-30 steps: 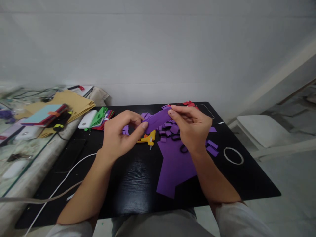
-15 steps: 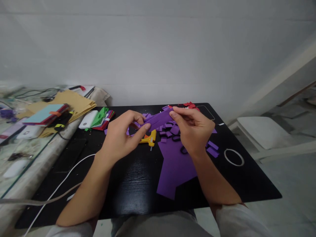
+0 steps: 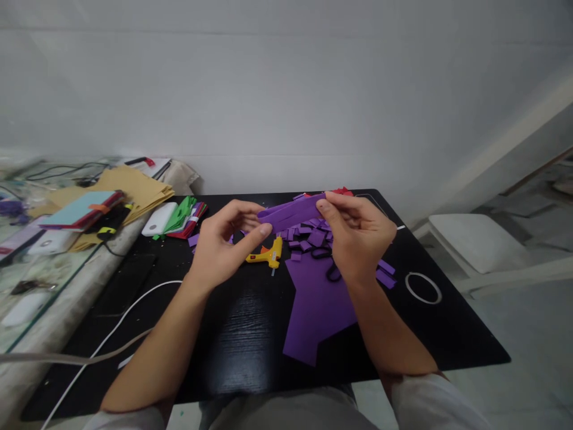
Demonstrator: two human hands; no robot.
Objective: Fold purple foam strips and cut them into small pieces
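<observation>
Purple paper strips (image 3: 293,214) stretch between my two hands, held up above the black table. My right hand (image 3: 358,233) pinches their right end between thumb and fingers. At the left end, my left hand (image 3: 224,242) has its thumb against the lower edge and its fingers behind, closed on the strips. Below them lies a yellow glue gun (image 3: 272,254) near my left thumb. Many small cut purple pieces (image 3: 313,236) are heaped behind and under the strips. A large purple sheet (image 3: 313,310) lies flat beneath my right wrist, with black scissor handles (image 3: 333,273) partly hidden by that hand.
Green and red paper bundles (image 3: 181,216) sit by a white device (image 3: 160,219) at the table's back left. A white cable (image 3: 129,310) crosses the left side. A pale ring (image 3: 424,288) lies at right. A glass-topped surface with clutter adjoins on the left; a white chair (image 3: 474,242) stands right.
My right hand has shifted slightly right with its end of the purple strips. The strips' left end now shows more clearly of my left fingers, showing separate layers.
</observation>
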